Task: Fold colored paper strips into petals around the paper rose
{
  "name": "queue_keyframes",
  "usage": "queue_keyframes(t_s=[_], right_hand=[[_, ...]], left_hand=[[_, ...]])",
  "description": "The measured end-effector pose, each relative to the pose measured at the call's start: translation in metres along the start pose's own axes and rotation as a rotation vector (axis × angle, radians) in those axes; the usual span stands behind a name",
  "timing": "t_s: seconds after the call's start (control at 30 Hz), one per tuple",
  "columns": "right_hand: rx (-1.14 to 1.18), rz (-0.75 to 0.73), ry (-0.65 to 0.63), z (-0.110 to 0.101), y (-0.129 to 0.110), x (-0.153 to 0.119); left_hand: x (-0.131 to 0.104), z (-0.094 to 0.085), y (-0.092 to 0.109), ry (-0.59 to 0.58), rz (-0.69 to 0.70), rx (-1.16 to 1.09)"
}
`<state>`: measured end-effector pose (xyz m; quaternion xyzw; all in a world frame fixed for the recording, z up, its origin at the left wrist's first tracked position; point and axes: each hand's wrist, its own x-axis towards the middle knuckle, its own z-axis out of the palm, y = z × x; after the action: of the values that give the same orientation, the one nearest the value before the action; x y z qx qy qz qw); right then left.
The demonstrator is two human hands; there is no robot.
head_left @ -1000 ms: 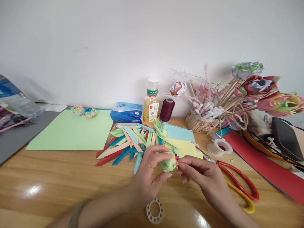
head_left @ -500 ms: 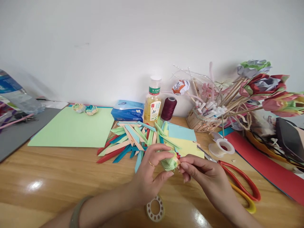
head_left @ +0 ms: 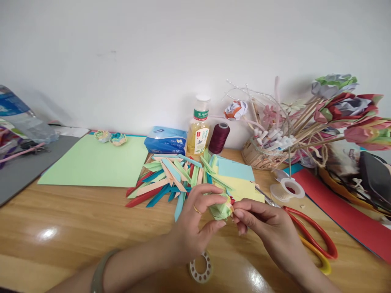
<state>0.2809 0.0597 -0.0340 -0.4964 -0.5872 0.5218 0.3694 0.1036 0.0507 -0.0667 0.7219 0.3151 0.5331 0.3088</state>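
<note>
A small green and yellow paper flower (head_left: 220,211) with a bit of red at its edge is held above the table. My left hand (head_left: 200,217) curls around it from the left, fingertips on top and thumb below. From the right, my right hand (head_left: 264,224) pinches the flower's pale edge between thumb and forefinger. Part of the flower is hidden behind the fingers. Just behind the hands lies a heap of folded paper strips (head_left: 165,185) in red, blue, green and peach. A tape roll (head_left: 200,268) lies below the left hand.
Red and yellow handled scissors (head_left: 317,232) lie right of my right hand, near a thread spool (head_left: 285,190). Behind stand a tissue pack (head_left: 166,140), a drink bottle (head_left: 199,130) and a maroon thread cone (head_left: 219,138). Green paper (head_left: 97,162) lies left, paper tulips (head_left: 351,108) right.
The view has shifted slightly, so things appear a little to the right. Both hands keep nearly the same hold on the paper flower.
</note>
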Motion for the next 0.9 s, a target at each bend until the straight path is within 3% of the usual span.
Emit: queue_keyframes(t_s=[0.27,0.43,0.57,0.77,0.9], right_hand=[[0.010,-0.005,-0.009,0.0012,-0.0011,-0.0013],[-0.065,-0.049,0.068,0.0051,-0.0052,-0.0050],[-0.044,-0.084,0.007,0.0034,-0.0053,-0.0045],[0.098,0.041,-0.042,0.0009,0.0001,-0.0008],[0.024,0.011,-0.029,0.0025,0.0005,-0.0034]], left_hand=[[-0.0007,-0.0003,0.0007,-0.007,0.014,0.000],[0.0004,0.0011,0.0022,-0.023,0.031,0.018],[0.0009,0.0011,0.0017,0.012,0.039,0.037],[0.0009,0.0015,-0.0005,0.028,0.093,0.067],[0.0008,0.0023,0.0004,0.011,0.130,0.096]])
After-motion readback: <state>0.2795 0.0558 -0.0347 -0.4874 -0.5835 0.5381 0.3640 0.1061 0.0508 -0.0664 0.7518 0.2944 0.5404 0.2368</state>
